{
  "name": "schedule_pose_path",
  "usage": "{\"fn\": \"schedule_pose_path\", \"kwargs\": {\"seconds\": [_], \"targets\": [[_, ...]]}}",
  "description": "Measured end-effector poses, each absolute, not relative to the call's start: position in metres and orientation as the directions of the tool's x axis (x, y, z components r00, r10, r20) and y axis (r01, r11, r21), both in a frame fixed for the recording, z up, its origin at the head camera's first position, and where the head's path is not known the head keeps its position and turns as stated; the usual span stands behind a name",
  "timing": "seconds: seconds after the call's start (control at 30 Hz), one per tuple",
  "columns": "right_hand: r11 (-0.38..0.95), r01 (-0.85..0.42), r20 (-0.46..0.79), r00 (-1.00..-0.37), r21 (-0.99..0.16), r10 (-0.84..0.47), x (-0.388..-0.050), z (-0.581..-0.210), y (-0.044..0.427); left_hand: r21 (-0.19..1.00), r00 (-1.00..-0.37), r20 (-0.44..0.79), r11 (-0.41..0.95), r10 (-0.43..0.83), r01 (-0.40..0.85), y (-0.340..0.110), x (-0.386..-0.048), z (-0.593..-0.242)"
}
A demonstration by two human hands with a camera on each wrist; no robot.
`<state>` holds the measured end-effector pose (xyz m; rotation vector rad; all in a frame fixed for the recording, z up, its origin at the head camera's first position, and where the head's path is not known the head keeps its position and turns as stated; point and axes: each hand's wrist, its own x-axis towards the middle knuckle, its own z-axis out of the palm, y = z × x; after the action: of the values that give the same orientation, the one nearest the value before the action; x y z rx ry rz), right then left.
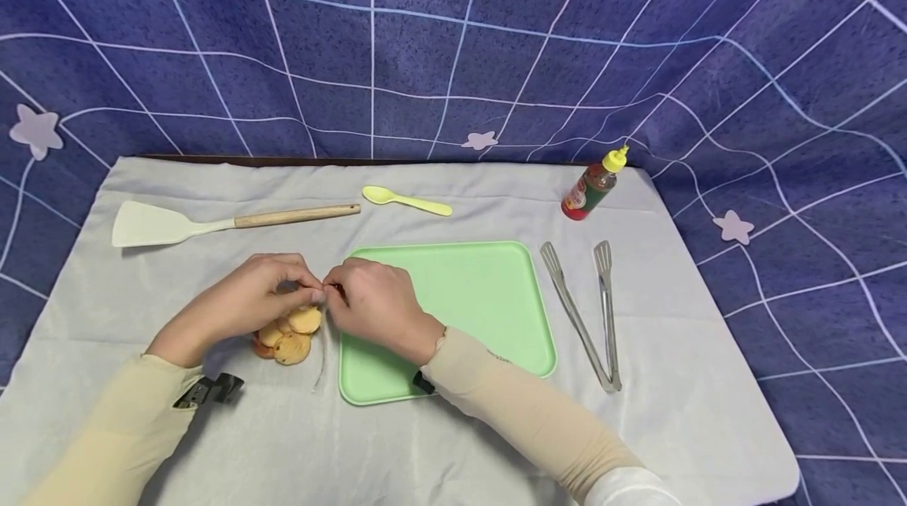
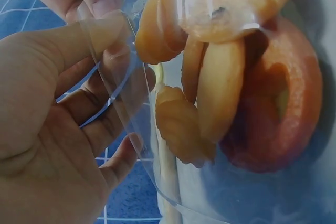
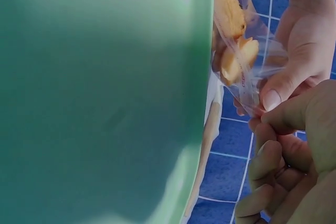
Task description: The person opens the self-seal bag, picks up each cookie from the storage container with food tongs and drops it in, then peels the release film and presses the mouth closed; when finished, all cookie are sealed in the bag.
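A clear plastic bag lies at the left of the tray, holding several golden round pieces that look like cookies or pastries. A brown-orange ring like a doughnut is among them in the left wrist view. My left hand pinches the bag's edge between thumb and fingers above these pieces. Right beside it, my right hand pinches the same edge near a corner, its other fingers curled, as the right wrist view shows. The two hands' fingertips meet there. In the head view the left hand partly covers the bag.
A light green tray lies under my right forearm. Behind are a white spatula with a wooden handle and a yellow spoon. Metal tongs lie spread right of the tray; a red sauce bottle stands at back right.
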<state>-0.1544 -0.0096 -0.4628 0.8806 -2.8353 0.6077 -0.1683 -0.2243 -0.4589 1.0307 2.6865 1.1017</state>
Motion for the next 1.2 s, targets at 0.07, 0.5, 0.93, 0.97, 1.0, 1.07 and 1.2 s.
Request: {"fn": "schedule_pose_path", "kwargs": {"seconds": [0.07,0.5,0.93,0.97,1.0,1.07,1.2], "targets": [[0.755,-0.569,0.235,-0.822,-0.326,-0.518,-0.155,-0.463,-0.010,0.642,-0.773,0.192,0.518,0.605,0.565,-0.224,-0.168,-0.459],[0.733,-0.566,0.246,-0.824,-0.376,-0.511,-0.158,-0.466,-0.001,0.666,-0.767,0.188,0.494,0.614,0.559,-0.226,-0.167,-0.460],[0.747,-0.522,0.174,-0.850,-0.413,-0.497,-0.155,-0.467,0.014,0.625,-0.744,0.204,0.500,0.636,0.599,-0.221,-0.168,-0.461],[0.751,-0.514,0.164,-0.854,-0.415,-0.494,-0.156,-0.467,0.017,0.626,-0.753,0.196,0.511,0.628,0.589,-0.222,-0.167,-0.461],[0.754,-0.508,0.158,-0.857,-0.416,-0.491,-0.156,-0.468,0.019,0.628,-0.763,0.188,0.522,0.619,0.578,-0.222,-0.167,-0.460],[0.755,-0.502,0.148,-0.860,-0.421,-0.489,-0.155,-0.468,0.025,0.636,-0.787,0.168,0.545,0.594,0.547,-0.224,-0.166,-0.458],[0.740,-0.526,0.130,-0.841,-0.419,-0.525,-0.144,-0.462,0.038,0.637,-0.800,0.177,0.553,0.573,0.537,-0.228,-0.166,-0.456]]}}
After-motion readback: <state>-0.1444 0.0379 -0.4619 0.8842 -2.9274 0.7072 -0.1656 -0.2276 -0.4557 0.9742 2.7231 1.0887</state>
